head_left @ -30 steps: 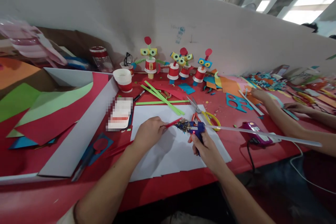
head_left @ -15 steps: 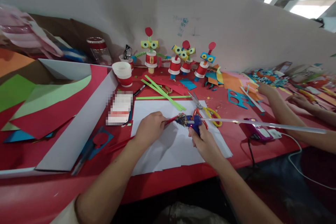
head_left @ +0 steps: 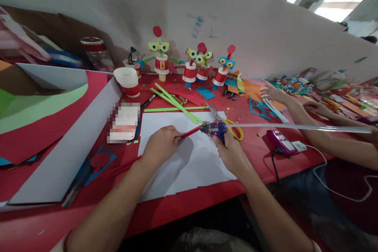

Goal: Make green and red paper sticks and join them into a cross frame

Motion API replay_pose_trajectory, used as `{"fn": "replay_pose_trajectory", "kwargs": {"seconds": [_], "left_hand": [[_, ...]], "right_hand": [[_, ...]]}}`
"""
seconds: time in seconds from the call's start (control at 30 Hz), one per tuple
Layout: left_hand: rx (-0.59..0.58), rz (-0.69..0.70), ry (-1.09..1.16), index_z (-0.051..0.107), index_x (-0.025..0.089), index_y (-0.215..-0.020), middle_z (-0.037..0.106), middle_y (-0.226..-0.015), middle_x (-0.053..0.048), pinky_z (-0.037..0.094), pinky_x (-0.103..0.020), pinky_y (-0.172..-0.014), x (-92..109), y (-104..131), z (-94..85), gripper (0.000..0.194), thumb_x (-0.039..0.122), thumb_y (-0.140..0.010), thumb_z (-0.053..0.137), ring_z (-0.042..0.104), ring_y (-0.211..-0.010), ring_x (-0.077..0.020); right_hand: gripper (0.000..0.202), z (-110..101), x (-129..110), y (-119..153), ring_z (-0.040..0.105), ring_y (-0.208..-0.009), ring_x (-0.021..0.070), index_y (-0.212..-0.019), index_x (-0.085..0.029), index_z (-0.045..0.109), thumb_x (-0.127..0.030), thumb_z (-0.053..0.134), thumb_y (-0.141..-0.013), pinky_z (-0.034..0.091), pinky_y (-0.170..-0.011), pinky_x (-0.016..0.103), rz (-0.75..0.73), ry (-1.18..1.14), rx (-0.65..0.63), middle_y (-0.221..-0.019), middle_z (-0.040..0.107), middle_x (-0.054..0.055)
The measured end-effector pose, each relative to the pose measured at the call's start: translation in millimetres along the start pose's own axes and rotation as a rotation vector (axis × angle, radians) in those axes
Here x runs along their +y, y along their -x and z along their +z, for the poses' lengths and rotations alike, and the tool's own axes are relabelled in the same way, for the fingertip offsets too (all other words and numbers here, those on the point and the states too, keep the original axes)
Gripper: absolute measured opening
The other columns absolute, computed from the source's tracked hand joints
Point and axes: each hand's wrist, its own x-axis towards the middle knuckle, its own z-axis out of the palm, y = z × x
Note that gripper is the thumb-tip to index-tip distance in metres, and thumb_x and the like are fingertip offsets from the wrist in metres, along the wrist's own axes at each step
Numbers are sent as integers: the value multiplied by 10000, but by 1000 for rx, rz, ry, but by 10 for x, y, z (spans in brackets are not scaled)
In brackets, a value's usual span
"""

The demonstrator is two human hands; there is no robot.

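My left hand [head_left: 162,142] is closed on a red paper strip [head_left: 189,132], whose far end points up and to the right. In my right hand [head_left: 232,151] is a blue hot glue gun [head_left: 217,128], a long clear glue stick [head_left: 289,127] jutting from its back. The gun's dirty nozzle end meets or nearly meets the tip of the strip; contact cannot be made out. Both hands are over white paper sheets [head_left: 189,165]. Just behind the gun lie scissors [head_left: 236,129] with a yellow handle. Green paper strips [head_left: 177,104] rest across the sheets' far edge.
Cup robots [head_left: 162,65] stand along the wall. Stacked paper cups [head_left: 126,82], a phone [head_left: 125,122] and a white box [head_left: 67,153] of coloured paper are at left. On the right are a purple device [head_left: 280,141] with cables and another person's hand [head_left: 276,94].
The view has shifted slightly, so most things sit further left. My hands keep the strip and glue gun close together. The other person's hand has moved over the orange paper, fingers extended.
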Motion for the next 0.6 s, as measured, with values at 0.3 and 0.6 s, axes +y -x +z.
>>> {"fn": "replay_pose_trajectory", "kwargs": {"seconds": [0.3,0.6], "left_hand": [[-23,118,-203,731,196,-890,660,-913,-60,460,-290,-678,48,69,-10,287,197,-901,445,609,-904,-217],[22,124,-341,703,150,-776,683,-818,-86,474,-345,-696,120,73,14,303,103,-855,414,644,-796,-238]], "right_hand": [[193,-123,79,-86,563,-516,183,-937,-208,564,-370,530,-838,393,-523,286,102,-226,77,-613,609,11],[230,-537,457,-1068,613,-630,147,-824,-144,595,-351,539,-905,506,-598,288,380,-485,100,-729,636,23]]}}
